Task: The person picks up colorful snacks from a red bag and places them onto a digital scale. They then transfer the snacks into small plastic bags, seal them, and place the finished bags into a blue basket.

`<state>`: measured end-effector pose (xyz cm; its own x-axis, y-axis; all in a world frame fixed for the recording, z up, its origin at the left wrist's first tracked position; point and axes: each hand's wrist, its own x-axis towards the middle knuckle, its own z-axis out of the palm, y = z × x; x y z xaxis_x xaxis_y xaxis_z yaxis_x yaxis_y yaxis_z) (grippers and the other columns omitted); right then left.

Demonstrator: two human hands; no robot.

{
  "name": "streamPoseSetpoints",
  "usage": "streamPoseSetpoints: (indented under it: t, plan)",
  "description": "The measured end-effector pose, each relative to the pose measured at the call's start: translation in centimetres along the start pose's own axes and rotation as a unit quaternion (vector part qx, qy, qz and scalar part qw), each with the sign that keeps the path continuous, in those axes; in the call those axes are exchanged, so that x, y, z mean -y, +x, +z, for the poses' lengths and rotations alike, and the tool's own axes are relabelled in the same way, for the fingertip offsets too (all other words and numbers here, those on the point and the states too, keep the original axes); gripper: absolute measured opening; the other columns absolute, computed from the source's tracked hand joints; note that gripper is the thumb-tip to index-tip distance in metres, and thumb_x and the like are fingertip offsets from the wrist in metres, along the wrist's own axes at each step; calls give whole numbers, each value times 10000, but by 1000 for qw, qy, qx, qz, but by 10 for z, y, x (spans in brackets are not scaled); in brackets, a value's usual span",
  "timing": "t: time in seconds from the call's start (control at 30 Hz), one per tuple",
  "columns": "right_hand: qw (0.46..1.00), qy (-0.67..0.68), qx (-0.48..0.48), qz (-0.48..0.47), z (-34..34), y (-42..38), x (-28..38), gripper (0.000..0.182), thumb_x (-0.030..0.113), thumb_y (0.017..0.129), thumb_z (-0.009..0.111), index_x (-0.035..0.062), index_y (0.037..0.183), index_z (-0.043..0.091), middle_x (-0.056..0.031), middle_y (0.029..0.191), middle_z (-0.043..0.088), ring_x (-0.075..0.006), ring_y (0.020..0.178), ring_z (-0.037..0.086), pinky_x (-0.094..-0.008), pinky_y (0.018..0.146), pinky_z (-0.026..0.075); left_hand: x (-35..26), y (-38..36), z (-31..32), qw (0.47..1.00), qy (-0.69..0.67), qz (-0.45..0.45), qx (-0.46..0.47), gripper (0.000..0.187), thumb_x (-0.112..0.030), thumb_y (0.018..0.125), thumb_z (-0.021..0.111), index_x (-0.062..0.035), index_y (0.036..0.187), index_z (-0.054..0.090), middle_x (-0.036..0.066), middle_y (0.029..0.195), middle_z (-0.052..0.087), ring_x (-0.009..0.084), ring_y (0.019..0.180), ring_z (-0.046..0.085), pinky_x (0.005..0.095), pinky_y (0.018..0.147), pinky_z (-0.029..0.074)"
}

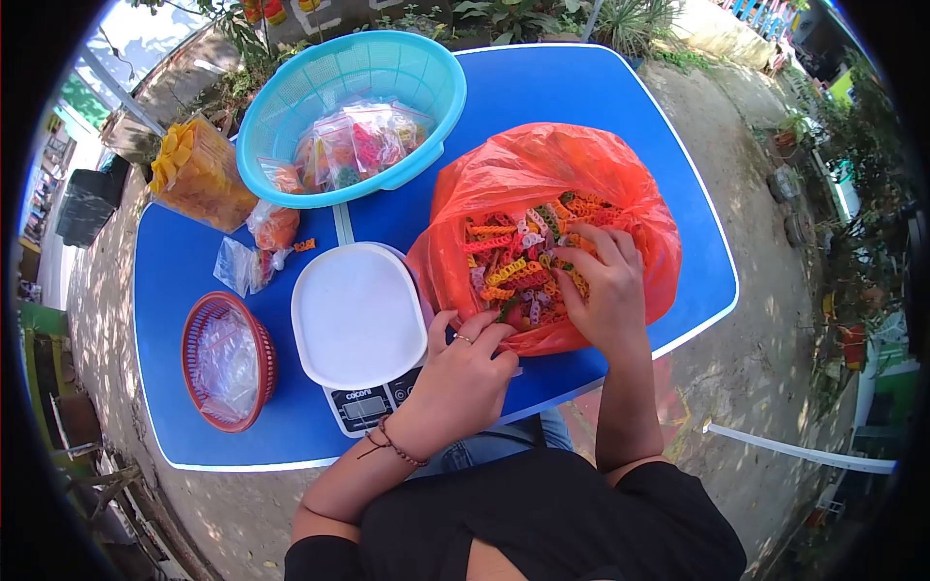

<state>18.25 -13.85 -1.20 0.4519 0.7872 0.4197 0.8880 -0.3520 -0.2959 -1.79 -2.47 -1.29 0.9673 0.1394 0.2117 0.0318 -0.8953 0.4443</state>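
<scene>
Curly, ridged pieces in red, yellow, orange, green and pale lilac fill an open, thin red plastic bag on the blue, white-edged worktop, toward its right edge and close to the near edge. The right hand reaches in from the bag's right side; its grip is narrow, thumb and index finger parted a little over the pieces. The left hand, with a ring and a beaded bracelet, lies at the bag's near left rim with fingers bent onto it; whether that grip is closed on the plastic, I cannot tell.

Just left of the bag is a kitchen scale with a black-and-white panel by the near edge and a white, rounded-square tray on top. Beyond it, at the far edge, a large turquoise plastic basket holds small clear bags of coloured pieces. Small filled clear bags and a loose orange piece lie beside it. A clear pack with orange-yellow contents stands at the far left corner. Toward the near left corner, a round red plastic basket holds clear plastic bags.
</scene>
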Motion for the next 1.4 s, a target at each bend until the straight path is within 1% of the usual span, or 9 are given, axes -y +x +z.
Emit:
streamPoseSetpoints:
  t: [0.17, 0.27, 0.57, 0.67, 0.97, 1.07, 1.17, 1.27, 1.4]
  plan:
    - [992, 89, 54, -67, 31, 15, 19, 474, 113, 851, 693, 67, 1320, 641, -104, 1425, 593, -333, 1375, 486, -484, 1055, 431, -1, 0, -1, 1000, 11, 7, -11, 59, -139, 819, 711, -102, 858, 733, 104, 1186, 685, 299, 1238, 579, 528, 1091, 268]
    - [992, 80, 77, -60, 32, 12, 20, 462, 100, 863, 696, 110, 1324, 663, -113, 1427, 597, -357, 1400, 471, -490, 1108, 401, -3, -2, -3, 1000, 9, 8, -10, 66, -147, 816, 715, -103, 861, 734, 112, 1193, 681, 307, 1237, 575, 531, 1090, 275]
    - [977, 104, 174, -66, -9, -15, 2, 331, 63, 809, 715, 110, 1132, 771, -49, 1196, 729, -334, 1296, 561, -463, 1052, 446, -8, 6, -10, 998, -39, 43, 10, 72, -157, 810, 730, -109, 862, 742, 104, 1318, 635, 309, 1302, 532, 559, 1094, 279]
    - [980, 93, 174, -34, -23, -18, -4, 229, 92, 795, 717, 89, 1011, 794, -48, 1107, 751, -291, 1255, 585, -458, 1061, 442, -10, 6, -7, 998, -41, 47, 4, 69, -152, 806, 730, -110, 858, 746, 102, 1347, 622, 307, 1307, 531, 551, 1100, 281]
    - [989, 92, 92, 72, -30, -14, -26, 184, 7, 741, 679, 15, 914, 742, -95, 1044, 741, -309, 1166, 609, -474, 1038, 447, -7, -1, -5, 997, -50, 47, 28, 83, -138, 791, 728, -109, 865, 751, 103, 1313, 646, 301, 1297, 540, 534, 1104, 289]
    - [996, 64, 67, 8, -35, -7, -10, 192, -6, 763, 661, 18, 940, 733, -101, 1049, 734, -312, 1163, 604, -493, 1037, 442, -8, -1, -4, 998, -46, 47, 20, 76, -137, 790, 730, -107, 859, 746, 101, 1295, 655, 300, 1287, 545, 531, 1098, 293]
    - [995, 70, 68, 28, -27, 2, 0, 201, -24, 789, 632, 23, 959, 727, -98, 1055, 731, -312, 1180, 590, -504, 1048, 431, -9, 0, -3, 998, -45, 46, 16, 67, -138, 798, 731, -105, 855, 741, 96, 1276, 663, 297, 1277, 551, 530, 1095, 293]
    - [987, 115, 113, -17, -2, 6, -8, 287, -45, 788, 606, 21, 1045, 716, -103, 1136, 716, -314, 1187, 587, -484, 1051, 432, -8, 2, -1, 998, -46, 46, 17, 65, -149, 814, 732, -99, 856, 735, 113, 1323, 636, 300, 1277, 545, 518, 1096, 295]
    - [986, 143, 76, -28, 16, 13, -1, 402, -74, 800, 562, 5, 1175, 685, -156, 1248, 671, -361, 1209, 584, -465, 1050, 451, -10, 11, -8, 998, -39, 48, -13, 77, -163, 830, 729, -92, 861, 728, 160, 1432, 554, 326, 1316, 514, 504, 1101, 298]
